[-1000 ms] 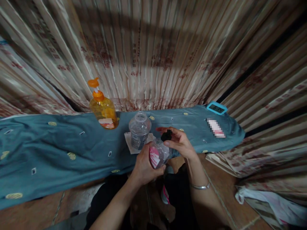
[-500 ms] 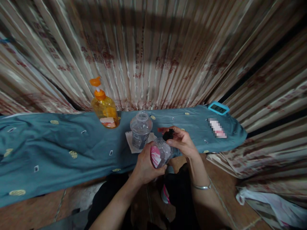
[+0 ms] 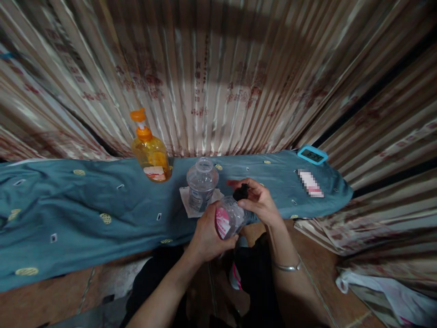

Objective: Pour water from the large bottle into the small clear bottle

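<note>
My left hand (image 3: 205, 237) is wrapped round a clear plastic bottle (image 3: 222, 222) with a pink and white label, held tilted in front of the covered surface. Between the fingers and thumb of my right hand (image 3: 261, 204) is a small black lump (image 3: 241, 192), close to the upper end of that bottle. Its exact kind does not show, nor whether it touches the bottle. Just beyond my left hand a second clear bottle (image 3: 202, 182), without a cap, stands upright on a folded white tissue (image 3: 184, 200).
A pump bottle (image 3: 152, 157) of orange liquid stands back left on the teal patterned cloth (image 3: 85, 205). At the right end are a blue-framed digital clock (image 3: 312, 155) and a blurred pink and white item (image 3: 310, 183). Pleated curtains (image 3: 218, 82) hang close behind.
The view has shifted very slightly. Both hands keep nearly the same pose, with the black lump turned a little in my right fingers.
</note>
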`<action>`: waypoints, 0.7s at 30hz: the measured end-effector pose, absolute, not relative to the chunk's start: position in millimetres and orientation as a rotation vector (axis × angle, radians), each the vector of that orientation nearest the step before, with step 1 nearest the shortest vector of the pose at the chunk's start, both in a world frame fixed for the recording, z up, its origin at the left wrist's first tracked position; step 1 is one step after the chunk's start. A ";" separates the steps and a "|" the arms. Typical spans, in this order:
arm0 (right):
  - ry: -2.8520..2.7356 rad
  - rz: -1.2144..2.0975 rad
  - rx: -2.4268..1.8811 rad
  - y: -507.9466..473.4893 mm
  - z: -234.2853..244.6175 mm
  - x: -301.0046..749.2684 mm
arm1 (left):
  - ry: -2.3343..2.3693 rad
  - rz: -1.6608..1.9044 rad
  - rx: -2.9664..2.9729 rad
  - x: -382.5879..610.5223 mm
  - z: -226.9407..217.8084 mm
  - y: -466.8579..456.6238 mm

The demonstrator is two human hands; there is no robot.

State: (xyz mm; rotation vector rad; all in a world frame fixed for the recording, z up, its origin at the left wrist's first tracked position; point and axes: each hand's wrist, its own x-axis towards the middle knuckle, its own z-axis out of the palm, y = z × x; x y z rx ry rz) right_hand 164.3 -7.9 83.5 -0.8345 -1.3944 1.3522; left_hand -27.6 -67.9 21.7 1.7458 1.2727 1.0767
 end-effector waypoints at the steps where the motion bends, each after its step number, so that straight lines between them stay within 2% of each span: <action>1: -1.381 1.355 -0.838 -8.2 83.6 164.2 | 1.274 1.078 1.747 -27.7 21.6 -67.9; 9: -1.441 1.401 -0.733 -14.6 87.2 166.3 | 1.281 1.083 1.771 -28.1 22.5 -67.2; 21: -1.267 1.285 -0.772 -12.2 90.9 163.2 | 1.276 1.038 1.745 -28.1 24.0 -67.6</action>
